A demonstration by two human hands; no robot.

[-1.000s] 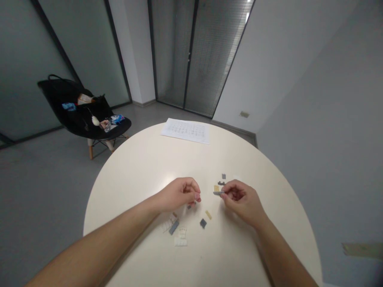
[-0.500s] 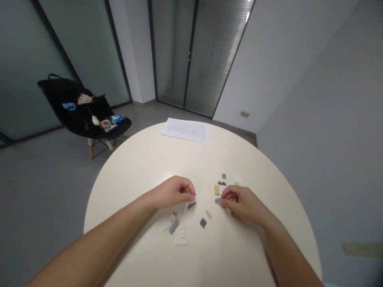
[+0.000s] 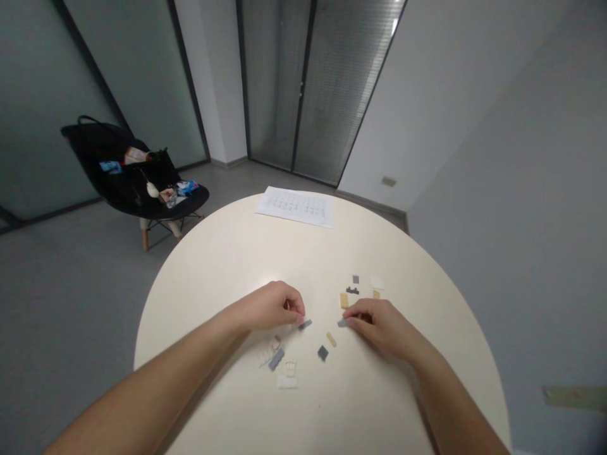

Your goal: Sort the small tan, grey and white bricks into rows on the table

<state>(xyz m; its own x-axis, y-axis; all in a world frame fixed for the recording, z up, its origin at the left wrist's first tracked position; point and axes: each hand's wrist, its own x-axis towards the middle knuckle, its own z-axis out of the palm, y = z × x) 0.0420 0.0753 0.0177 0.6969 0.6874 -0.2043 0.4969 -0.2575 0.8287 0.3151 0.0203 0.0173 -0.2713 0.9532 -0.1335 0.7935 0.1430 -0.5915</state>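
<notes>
My left hand is closed in a pinch at the near end of a small grey building piece, just above or on the table. My right hand grips the end of another grey piece between thumb and fingers. Between and just below the hands lie a thin tan strip and a dark grey square piece. A yellowish tan block sits beyond my right fingertips. Closer to my left forearm are a notched grey piece, a cream fence-like piece and a white strip.
Behind the right hand are a dark notched piece, a small dark square, a white tile and a tan bit. A printed sheet lies at the round table's far edge. A black chair holding bags stands left.
My left hand has dropped slightly down and left onto its grey piece, which now looks lighter and turned. The right hand's grey piece has shifted slightly left and down.
</notes>
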